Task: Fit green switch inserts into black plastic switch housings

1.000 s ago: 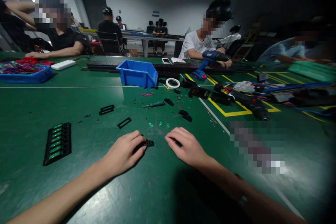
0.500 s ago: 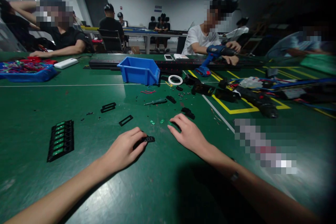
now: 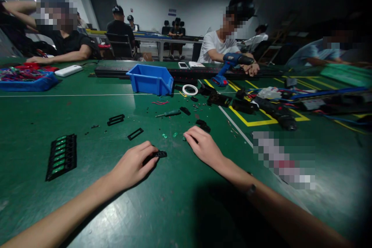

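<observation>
Between the thumb and fingers of my left hand (image 3: 134,164) is a small black plastic part (image 3: 161,154), its far end sticking out to the right. My right hand (image 3: 203,146) pinches a small green translucent piece (image 3: 184,138) at the table surface; the fingertips partly cover it. Two similar places of green bits, a nearer-left green piece (image 3: 164,136) and another green piece (image 3: 174,134), lie between the hands. Beyond my left hand lies a flat black rectangular frame (image 3: 135,134). At far left a row of black parts with green inserts (image 3: 61,157) lies side by side.
A blue bin (image 3: 149,79) stands ahead, with a screwdriver (image 3: 168,113), a white ring (image 3: 190,90) and scattered screws before it. Further right are a blue cordless drill (image 3: 225,69) and a black power tool (image 3: 276,113). Co-workers sit across the green table (image 3: 95,104).
My right thumb and fingers have closed together on the small green piece. My left hand keeps hold of the black part. The whole view has shifted slightly.
</observation>
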A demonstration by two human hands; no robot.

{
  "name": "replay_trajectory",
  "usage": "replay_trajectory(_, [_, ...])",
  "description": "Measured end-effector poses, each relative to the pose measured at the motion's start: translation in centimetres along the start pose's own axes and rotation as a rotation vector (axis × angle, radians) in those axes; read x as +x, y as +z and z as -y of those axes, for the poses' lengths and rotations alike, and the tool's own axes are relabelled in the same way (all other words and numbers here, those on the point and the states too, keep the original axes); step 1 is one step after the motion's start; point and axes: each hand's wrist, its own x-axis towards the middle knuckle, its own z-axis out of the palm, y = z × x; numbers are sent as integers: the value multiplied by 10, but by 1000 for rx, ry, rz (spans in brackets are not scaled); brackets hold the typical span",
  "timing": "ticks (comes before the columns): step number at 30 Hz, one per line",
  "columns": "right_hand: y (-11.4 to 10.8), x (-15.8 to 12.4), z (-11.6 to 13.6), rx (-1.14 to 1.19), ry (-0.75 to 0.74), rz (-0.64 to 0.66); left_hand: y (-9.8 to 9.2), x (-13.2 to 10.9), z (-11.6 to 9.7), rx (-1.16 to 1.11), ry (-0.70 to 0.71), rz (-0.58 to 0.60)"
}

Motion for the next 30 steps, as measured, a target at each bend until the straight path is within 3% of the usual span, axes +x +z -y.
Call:
replay_trajectory(6, [0, 0, 9, 270, 139, -83, 1, 0, 3, -3, 16, -4])
replay_trajectory(9, [10, -10, 32, 593, 369, -24, 2, 0, 5, -10, 7, -12])
replay_trajectory(11, [17, -17, 48, 725, 388, 95, 3, 0, 7, -15, 5, -14])
replay_trajectory(16, [26, -21, 57, 584, 219, 202, 3, -1, 9, -17, 23, -16])
replay_trajectory(21, [29, -11, 47, 710, 382, 163, 1, -1, 8, -5, 17, -9])
replay_trajectory(30, [31, -13, 50, 674, 366, 193, 2, 0, 5, 21, 18, -25])
